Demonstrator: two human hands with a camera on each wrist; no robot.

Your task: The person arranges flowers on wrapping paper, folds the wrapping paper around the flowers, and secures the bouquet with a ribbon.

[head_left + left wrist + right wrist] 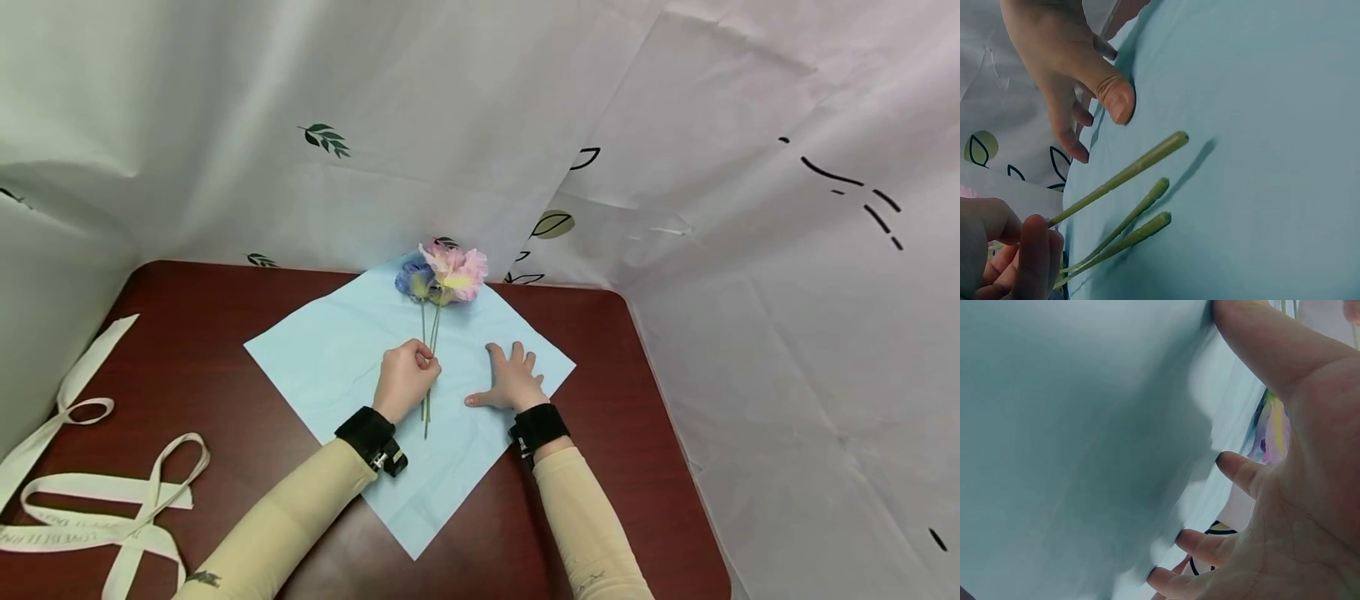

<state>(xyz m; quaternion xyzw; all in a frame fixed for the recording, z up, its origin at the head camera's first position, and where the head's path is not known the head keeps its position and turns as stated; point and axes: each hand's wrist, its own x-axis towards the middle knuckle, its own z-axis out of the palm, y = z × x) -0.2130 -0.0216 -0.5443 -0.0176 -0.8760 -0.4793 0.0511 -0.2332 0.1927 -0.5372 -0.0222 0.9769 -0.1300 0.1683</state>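
Note:
A light blue sheet of wrapping paper (pixel 337 350) lies like a diamond on the table. On it are artificial flowers, a pink bloom (pixel 467 271) beside a blue one (pixel 412 277), heads toward the wall. My left hand (pixel 407 377) pinches the green stems (pixel 1125 175) partway down; in the left wrist view three stem ends stick out past the fingers, over the paper. To the right, my right hand (pixel 513 382) rests on the paper with fingers spread and holds nothing. Its fingertips touch the sheet in the right wrist view.
Cream ribbons lie at the table's left, a looped one (pixel 82 533) with printed letters and another (pixel 67 400) along the edge. The dark red table (pixel 622 467) meets a pale printed cloth (pixel 420 125) behind and at both sides.

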